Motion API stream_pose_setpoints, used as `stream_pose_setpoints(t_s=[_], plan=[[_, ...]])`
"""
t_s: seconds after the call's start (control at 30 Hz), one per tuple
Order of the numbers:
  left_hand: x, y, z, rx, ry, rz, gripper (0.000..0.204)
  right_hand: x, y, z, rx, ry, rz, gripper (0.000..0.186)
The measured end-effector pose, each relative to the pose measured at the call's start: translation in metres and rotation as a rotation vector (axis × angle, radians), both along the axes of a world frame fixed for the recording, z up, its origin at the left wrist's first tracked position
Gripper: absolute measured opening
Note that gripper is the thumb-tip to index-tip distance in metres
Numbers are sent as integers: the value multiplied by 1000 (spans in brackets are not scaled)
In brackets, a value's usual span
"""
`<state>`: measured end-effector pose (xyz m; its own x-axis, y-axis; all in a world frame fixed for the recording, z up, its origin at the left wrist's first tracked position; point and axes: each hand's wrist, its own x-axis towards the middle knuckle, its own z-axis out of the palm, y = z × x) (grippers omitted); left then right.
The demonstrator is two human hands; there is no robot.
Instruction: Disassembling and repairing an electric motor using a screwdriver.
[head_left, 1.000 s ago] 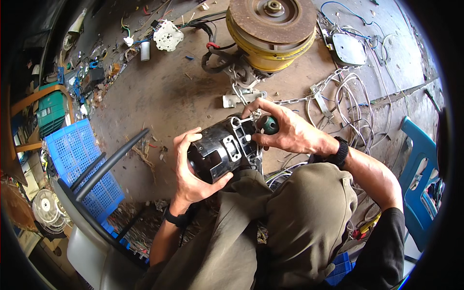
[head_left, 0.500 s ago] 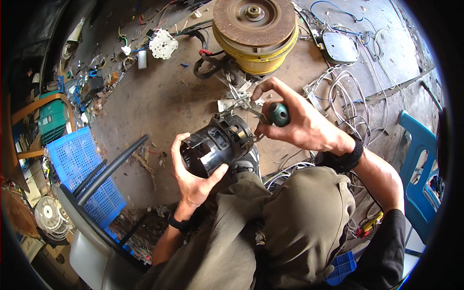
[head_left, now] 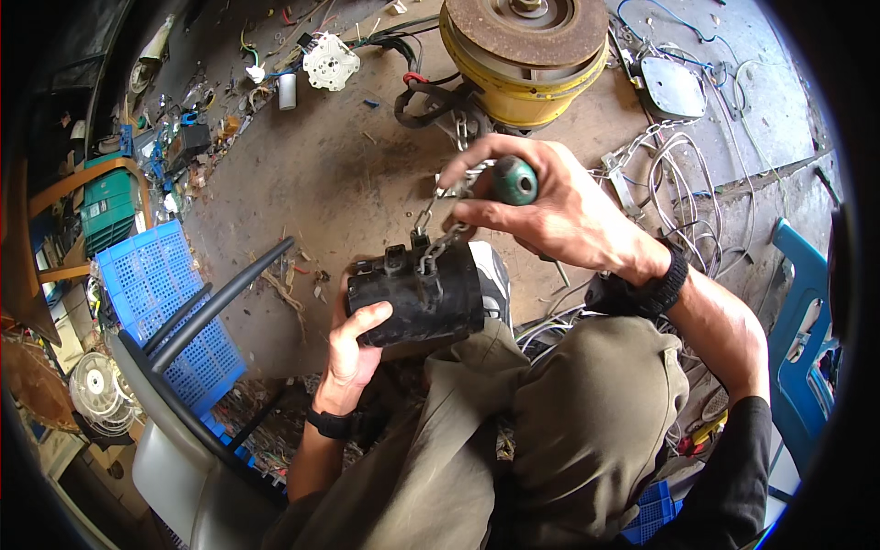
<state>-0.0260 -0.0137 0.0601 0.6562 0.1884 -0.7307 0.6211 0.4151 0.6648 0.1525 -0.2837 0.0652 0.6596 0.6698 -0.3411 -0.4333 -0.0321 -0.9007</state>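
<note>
the left hand grips a black cylindrical motor housing from below, thumb across its side, holding it above the knee of the olive trousers. the right hand is clenched around a green round-ended tool handle, its metal tip at the housing's top bracket. behind them on the concrete floor sits a rusty yellow disc-shaped drum; a blue plastic crate lies at the left.

A rusty disc on a yellow drum sits on the concrete floor, with loose white wires to one side. A blue plastic crate lies beside a grey chair. A small white fan lies near the crate.
</note>
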Motion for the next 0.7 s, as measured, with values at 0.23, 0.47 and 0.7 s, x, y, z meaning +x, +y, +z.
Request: stream_pose_setpoints(t_s=[0.23, 0.47, 0.7], plan=[[-28, 16, -27, -324, 161, 89, 73, -6, -1, -40, 10, -397, 163, 46], [-18, 2, -38, -460, 237, 134, 69, -39, -25, -71, -3, -107, 278, 47], [-3, -4, -60, -1149, 251, 169, 88, -41, -24, -70, -116, -49, 231, 36]])
